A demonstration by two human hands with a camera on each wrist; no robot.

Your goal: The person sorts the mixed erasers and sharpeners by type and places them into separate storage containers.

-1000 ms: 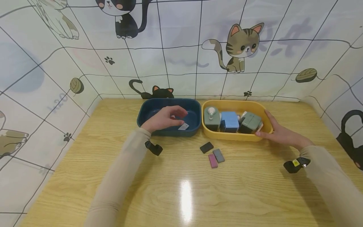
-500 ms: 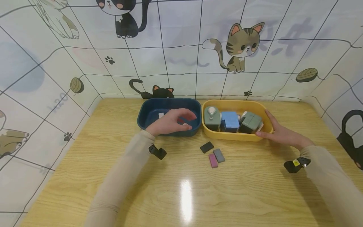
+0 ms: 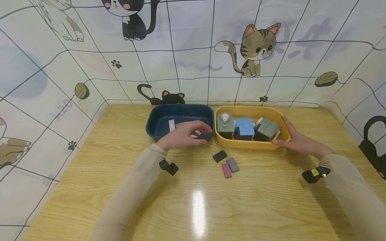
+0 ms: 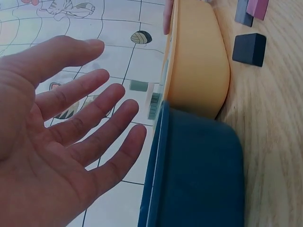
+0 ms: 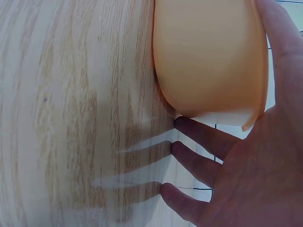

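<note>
My left hand (image 3: 187,135) hovers over the near right part of the dark blue bin (image 3: 153,123), with nothing in its fingers. The left wrist view shows its palm and spread, loosely bent fingers (image 4: 78,130). Inside that bin lie a white flat piece (image 3: 172,125) and another small white piece (image 3: 197,133) partly hidden by the fingers. At the right end of the yellow bin (image 3: 241,144) rests my right hand (image 3: 301,142), thumb on the near side and index finger along the far rim. The right wrist view has its other fingertips (image 5: 177,146) low against the table.
The yellow bin holds a green pump bottle (image 3: 225,125), a blue bottle (image 3: 244,129) and a dark green bottle (image 3: 266,129) lying tilted. Small black (image 3: 220,156), grey (image 3: 233,164) and pink blocks (image 3: 227,170) lie before the bins. A cat-print sheet (image 3: 193,67) stands behind.
My left hand has moved rightward and slightly nearer over the blue bin, uncovering the white flat piece on its left. My right hand keeps its place on the yellow bin.
</note>
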